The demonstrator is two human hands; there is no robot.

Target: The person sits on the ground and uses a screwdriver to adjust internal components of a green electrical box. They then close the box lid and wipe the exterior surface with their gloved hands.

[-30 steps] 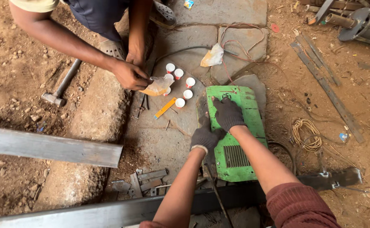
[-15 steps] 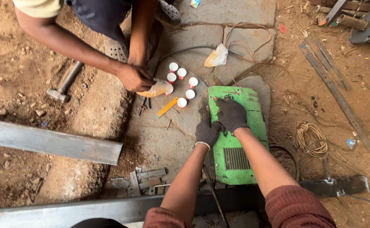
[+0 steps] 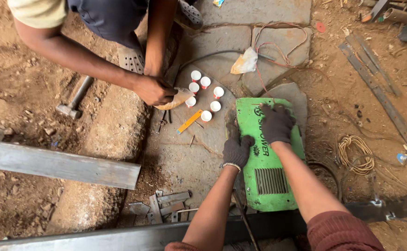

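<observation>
Currently logged, one frame, head view.
Left grip: left hand [image 3: 237, 151], dark work glove, was pressed on the left edge of the green machine case [image 3: 268, 158]; fingers curled over the edge, clamped on it.
Right grip: right hand [image 3: 276, 123], same kind of glove, lay flat on the upper part of the case top; fingers spread, closed on nothing.
Case: lay flat on the stone slabs [image 3: 222, 42], vent grille [image 3: 271, 180] toward the wearer, between both forearms.
Cups: six small white cups [image 3: 205, 94] with red rims stood on the slab just left of the case top, apart from it.
Yellow strip: yellow flat piece [image 3: 189, 122] lay on the slab below the cups.
Other person: their hand [image 3: 154, 89] held a tan wrapped object [image 3: 175, 98] beside the cups; sandalled foot [image 3: 131, 58] on the dirt.
Hammer: hammer [image 3: 75, 100] lay on the dirt, well left.
Steel: flat steel bar [image 3: 59, 165] crossed the left side; scrap metal offcuts [image 3: 164, 207] lay near the wearer's left elbow.
Wire: coil of wire [image 3: 356, 154] lay on the dirt right of the case.
</observation>
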